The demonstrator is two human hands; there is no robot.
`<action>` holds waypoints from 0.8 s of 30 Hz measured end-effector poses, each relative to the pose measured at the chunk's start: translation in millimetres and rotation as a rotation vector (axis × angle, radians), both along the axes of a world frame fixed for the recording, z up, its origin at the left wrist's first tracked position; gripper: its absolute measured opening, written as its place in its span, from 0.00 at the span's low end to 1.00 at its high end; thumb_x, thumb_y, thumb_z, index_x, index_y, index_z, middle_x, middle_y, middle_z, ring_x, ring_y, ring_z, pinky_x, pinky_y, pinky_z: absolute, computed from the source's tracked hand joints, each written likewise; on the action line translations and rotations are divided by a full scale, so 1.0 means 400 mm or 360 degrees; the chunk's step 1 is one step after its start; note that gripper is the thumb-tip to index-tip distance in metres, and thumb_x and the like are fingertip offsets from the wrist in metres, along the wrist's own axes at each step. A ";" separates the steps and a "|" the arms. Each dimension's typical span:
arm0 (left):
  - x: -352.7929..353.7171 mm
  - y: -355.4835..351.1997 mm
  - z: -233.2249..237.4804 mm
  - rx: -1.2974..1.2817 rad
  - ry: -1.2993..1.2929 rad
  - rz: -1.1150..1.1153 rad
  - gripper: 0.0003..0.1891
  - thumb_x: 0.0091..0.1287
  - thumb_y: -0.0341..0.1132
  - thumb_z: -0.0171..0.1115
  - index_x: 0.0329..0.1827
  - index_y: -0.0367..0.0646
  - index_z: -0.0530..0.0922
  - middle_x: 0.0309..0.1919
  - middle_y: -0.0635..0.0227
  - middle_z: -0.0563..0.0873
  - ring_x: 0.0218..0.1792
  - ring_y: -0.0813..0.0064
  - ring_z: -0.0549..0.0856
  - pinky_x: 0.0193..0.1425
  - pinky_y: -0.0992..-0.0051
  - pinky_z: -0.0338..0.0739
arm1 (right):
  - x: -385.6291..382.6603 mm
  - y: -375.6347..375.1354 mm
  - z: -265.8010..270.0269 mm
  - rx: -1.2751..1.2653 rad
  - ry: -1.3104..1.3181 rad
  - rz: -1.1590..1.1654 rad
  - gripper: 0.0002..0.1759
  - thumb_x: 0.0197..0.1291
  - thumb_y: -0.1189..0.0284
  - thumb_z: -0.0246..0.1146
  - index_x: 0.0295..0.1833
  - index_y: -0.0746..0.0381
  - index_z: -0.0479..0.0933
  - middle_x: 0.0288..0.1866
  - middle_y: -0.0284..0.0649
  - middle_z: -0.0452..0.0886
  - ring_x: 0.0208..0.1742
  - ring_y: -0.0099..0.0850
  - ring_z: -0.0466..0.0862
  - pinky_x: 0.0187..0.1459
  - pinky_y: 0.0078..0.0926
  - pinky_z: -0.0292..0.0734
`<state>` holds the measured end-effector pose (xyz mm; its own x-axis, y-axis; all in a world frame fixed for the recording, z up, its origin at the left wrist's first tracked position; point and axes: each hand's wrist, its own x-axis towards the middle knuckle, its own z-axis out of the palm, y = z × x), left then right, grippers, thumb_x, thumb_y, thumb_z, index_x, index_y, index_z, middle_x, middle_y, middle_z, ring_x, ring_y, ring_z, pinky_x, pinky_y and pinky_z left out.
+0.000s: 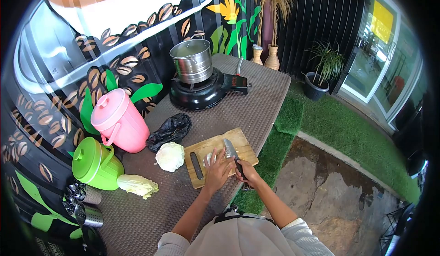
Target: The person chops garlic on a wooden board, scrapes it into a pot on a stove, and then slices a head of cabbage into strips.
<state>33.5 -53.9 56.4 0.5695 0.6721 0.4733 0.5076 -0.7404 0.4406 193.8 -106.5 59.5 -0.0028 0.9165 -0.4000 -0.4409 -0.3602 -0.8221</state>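
Observation:
On the brown table lies a wooden cutting board (247, 151) with a dark slot near its left end. My right hand (248, 172) is closed around the dark handle of a knife (230, 148), whose blade lies over the board. Beside it, my left hand (218, 170) rests on the board with its fingers over a pale piece of food (207, 159), mostly hidden beneath them. Small pale bits lie by the blade. Just left of the board sits a round cabbage (170, 157), with a black plastic bag (169, 131) behind it.
A steel pot (191, 61) stands on a black stove (197, 91) at the back. Pink (121, 121) and green (97, 164) lidded containers stand left, near a napa cabbage (138, 186) and metal utensil holders (89, 214). The table's edge (273, 123) runs along the right.

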 end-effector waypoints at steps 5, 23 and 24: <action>0.024 0.002 0.003 -0.0021 0.0079 0.0081 0.20 0.75 0.49 0.46 0.64 0.59 0.77 0.73 0.62 0.64 0.76 0.53 0.52 0.72 0.38 0.37 | 0.011 -0.012 0.016 0.0083 -0.0047 0.0052 0.17 0.74 0.62 0.39 0.36 0.61 0.65 0.15 0.32 0.64 0.11 0.22 0.64 0.11 0.18 0.54; 0.082 0.093 -0.038 -0.0177 0.0151 0.0413 0.20 0.74 0.49 0.48 0.65 0.59 0.76 0.72 0.57 0.65 0.77 0.51 0.51 0.70 0.31 0.33 | 0.040 -0.075 0.030 0.0079 -0.0146 0.0029 0.16 0.74 0.64 0.40 0.37 0.62 0.67 0.14 0.31 0.64 0.09 0.21 0.62 0.11 0.18 0.56; 0.085 0.102 -0.046 -0.0177 0.0147 0.0413 0.20 0.74 0.49 0.48 0.65 0.59 0.76 0.72 0.57 0.65 0.77 0.51 0.51 0.70 0.31 0.33 | 0.041 -0.076 0.021 0.0056 -0.0228 0.0021 0.17 0.74 0.63 0.40 0.37 0.62 0.67 0.14 0.31 0.65 0.09 0.21 0.62 0.12 0.19 0.56</action>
<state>67.4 -12.9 37.9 0.4088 0.8458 0.3429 0.7155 -0.5303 0.4548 210.2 -137.0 67.8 0.0395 0.9302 -0.3650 -0.3135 -0.3353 -0.8884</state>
